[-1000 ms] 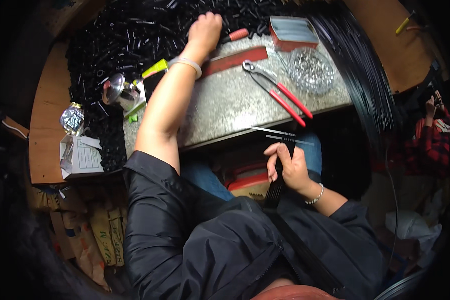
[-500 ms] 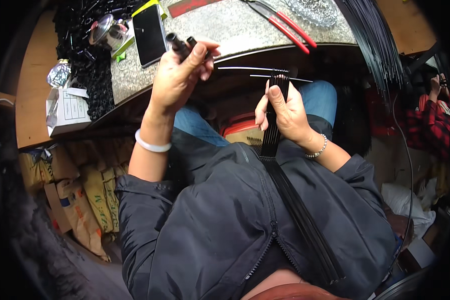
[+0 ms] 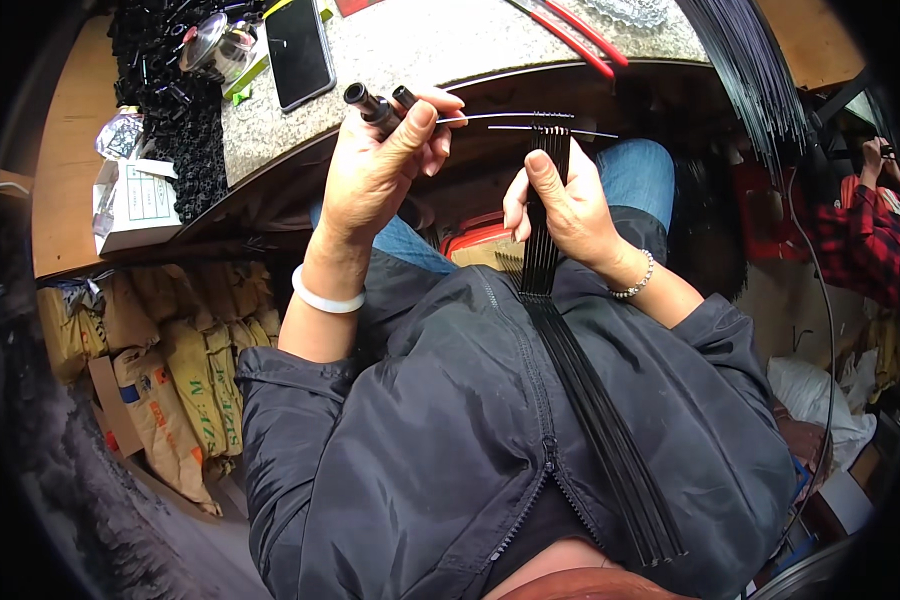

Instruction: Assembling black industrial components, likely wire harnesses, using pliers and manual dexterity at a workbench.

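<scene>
In my left hand (image 3: 385,165) are black hollow tubular parts (image 3: 369,104), their open ends pointing up and away from me; its fingers are closed round them. A thin light wire (image 3: 510,114) runs from its fingertips to the top of a bundle of slim black rods (image 3: 542,240). My right hand (image 3: 572,198) is closed on that bundle, thumb on top. A second thin wire (image 3: 505,128) crosses the rods just below the first. From my right hand the rods hang down over my dark jacket, side by side.
Ahead lies a speckled stone worktop (image 3: 370,50) with a phone (image 3: 298,55), red-handled pliers (image 3: 580,35) and a glass dish (image 3: 630,10). Many small black parts (image 3: 160,70) are heaped at left, beside a white box (image 3: 140,210). Dark rods (image 3: 755,85) overhang at right; another person (image 3: 865,225) sits beyond.
My left hand has moved right and slightly down, to the wire's left end, keeping the black parts. The wires and upper rods have shifted slightly left and up in view.
</scene>
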Action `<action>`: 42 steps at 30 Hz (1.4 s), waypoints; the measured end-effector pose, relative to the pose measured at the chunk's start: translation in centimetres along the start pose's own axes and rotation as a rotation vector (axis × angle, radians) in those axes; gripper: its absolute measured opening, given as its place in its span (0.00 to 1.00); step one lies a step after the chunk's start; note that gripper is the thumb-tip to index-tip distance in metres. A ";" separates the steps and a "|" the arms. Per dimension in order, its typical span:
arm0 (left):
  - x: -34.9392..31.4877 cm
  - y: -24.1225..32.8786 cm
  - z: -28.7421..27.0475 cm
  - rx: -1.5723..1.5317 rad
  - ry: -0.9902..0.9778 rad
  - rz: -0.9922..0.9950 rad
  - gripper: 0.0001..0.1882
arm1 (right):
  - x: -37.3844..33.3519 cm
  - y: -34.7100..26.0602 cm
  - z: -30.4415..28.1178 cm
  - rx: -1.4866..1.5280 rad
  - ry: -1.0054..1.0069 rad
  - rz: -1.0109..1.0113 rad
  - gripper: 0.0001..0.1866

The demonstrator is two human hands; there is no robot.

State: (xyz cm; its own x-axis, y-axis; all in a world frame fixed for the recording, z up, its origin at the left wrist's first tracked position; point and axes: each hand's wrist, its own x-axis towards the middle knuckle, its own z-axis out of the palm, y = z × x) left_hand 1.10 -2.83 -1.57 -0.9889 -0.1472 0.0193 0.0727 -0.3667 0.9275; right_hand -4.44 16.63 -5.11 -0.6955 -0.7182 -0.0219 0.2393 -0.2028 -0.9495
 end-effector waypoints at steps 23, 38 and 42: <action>1.0 -1.4 1.3 -0.359 -0.059 -0.168 0.22 | 0.1 0.5 0.5 0.024 -0.021 0.023 0.20; 1.6 -2.3 1.2 -0.321 0.024 -0.160 0.14 | 0.3 0.7 0.6 0.013 -0.016 0.058 0.19; 1.7 -2.6 1.4 -0.306 0.049 -0.175 0.12 | 0.4 0.6 0.9 0.041 -0.030 0.055 0.21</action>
State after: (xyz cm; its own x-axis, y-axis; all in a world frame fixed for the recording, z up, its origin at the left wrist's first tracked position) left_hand -0.92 -0.83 -3.40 -0.9830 -0.0993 -0.1547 -0.0542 -0.6474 0.7602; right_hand -3.93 15.60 -5.40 -0.6600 -0.7485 -0.0641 0.3045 -0.1886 -0.9336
